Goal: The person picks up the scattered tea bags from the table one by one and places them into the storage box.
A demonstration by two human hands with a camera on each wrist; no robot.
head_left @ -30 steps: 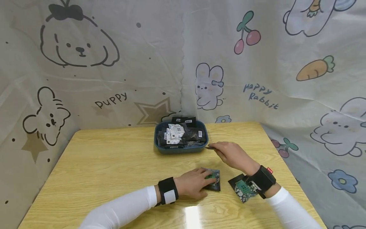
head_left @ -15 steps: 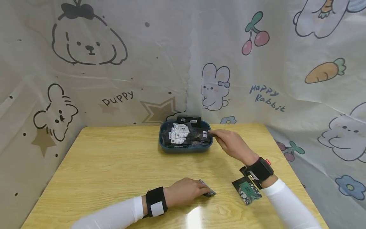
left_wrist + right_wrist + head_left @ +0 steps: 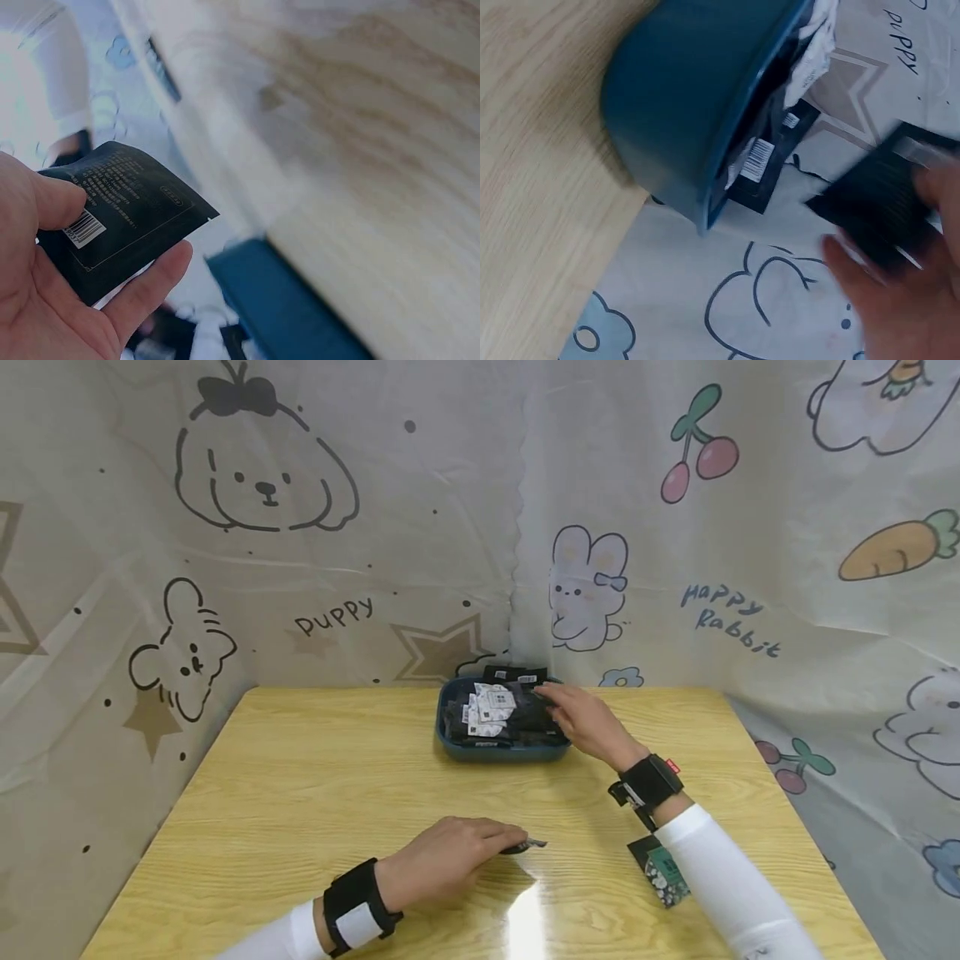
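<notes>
My left hand (image 3: 453, 860) is over the table, left of centre, pinching a flat black sachet (image 3: 124, 214). Print and a barcode on the sachet's face show in the left wrist view, the thumb lying across it. At the right end of a blue plastic basin (image 3: 502, 754), my right hand (image 3: 592, 727) holds another dark sachet (image 3: 881, 195), blurred in the right wrist view. The basin is filled with black sachets and several white-patterned packets (image 3: 491, 706). A green-labelled, flower-printed sachet (image 3: 660, 872) lies on the table, partly covered by my right forearm.
The wooden table (image 3: 337, 768) runs back to a cartoon-printed cloth (image 3: 442, 527) hanging behind it. The basin stands near the table's back edge. A black sachet (image 3: 765, 172) sticks up over the basin's rear rim.
My left hand has picked up its sachet from the table and drawn it left. My right hand has moved its sachet up and over the basin. The head view has shifted left.
</notes>
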